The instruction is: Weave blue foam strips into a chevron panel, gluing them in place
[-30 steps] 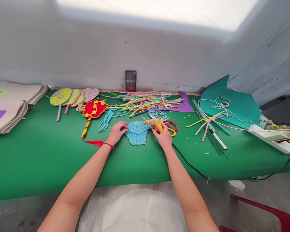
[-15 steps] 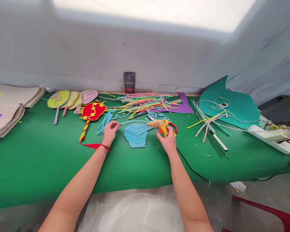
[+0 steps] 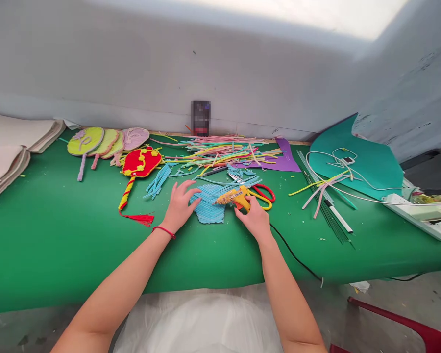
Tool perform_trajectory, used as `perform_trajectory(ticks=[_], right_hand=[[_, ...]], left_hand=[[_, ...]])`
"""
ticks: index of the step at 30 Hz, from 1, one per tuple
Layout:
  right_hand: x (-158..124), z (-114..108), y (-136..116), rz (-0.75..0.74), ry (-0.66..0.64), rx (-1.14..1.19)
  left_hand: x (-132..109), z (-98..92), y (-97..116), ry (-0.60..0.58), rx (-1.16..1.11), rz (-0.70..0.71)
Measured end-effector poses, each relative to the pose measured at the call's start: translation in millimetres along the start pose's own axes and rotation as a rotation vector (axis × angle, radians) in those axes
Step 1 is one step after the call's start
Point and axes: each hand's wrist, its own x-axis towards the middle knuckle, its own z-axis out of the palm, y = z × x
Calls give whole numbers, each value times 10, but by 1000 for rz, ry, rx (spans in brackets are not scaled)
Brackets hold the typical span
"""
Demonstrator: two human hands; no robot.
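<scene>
My right hand [image 3: 254, 215] grips a yellow hot glue gun [image 3: 235, 197]. Its nozzle points left, over a blue piece covered in chevron rows of pipe cleaners [image 3: 210, 214]. At that piece's left edge, my left hand [image 3: 181, 203] has its fingers spread and holds nothing; I cannot tell if the fingertips touch it. Blue pipe cleaners [image 3: 158, 182] lie beyond my left hand. Scissors with red and yellow handles [image 3: 267, 195] rest behind the glue gun. A red and yellow fan-shaped craft [image 3: 142, 163] with a red tassel lies to the left.
Mixed pipe cleaners [image 3: 220, 152] are heaped by the wall, near purple paper [image 3: 289, 159]. Round fan crafts [image 3: 88, 142] and an open book [image 3: 7, 162] lie left. Green wires [image 3: 325, 215], a teal sheet [image 3: 382, 169] and a power strip [image 3: 419, 223] are right. A black cord [image 3: 292, 255] trails down.
My left hand has let go of a blue pipe cleaner, opened and moved right to the blue piece. The glue gun's nozzle has come lower and left over that piece.
</scene>
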Motion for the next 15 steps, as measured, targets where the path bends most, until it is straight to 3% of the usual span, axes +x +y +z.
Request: perform_trajectory(ticks=[5, 15], right_hand=[[1, -4, 10, -11, 11, -5], [6, -26, 14, 2, -15, 4]], left_hand=[[-24, 104, 10, -183, 33, 17], [3, 113, -16, -219, -9, -20]])
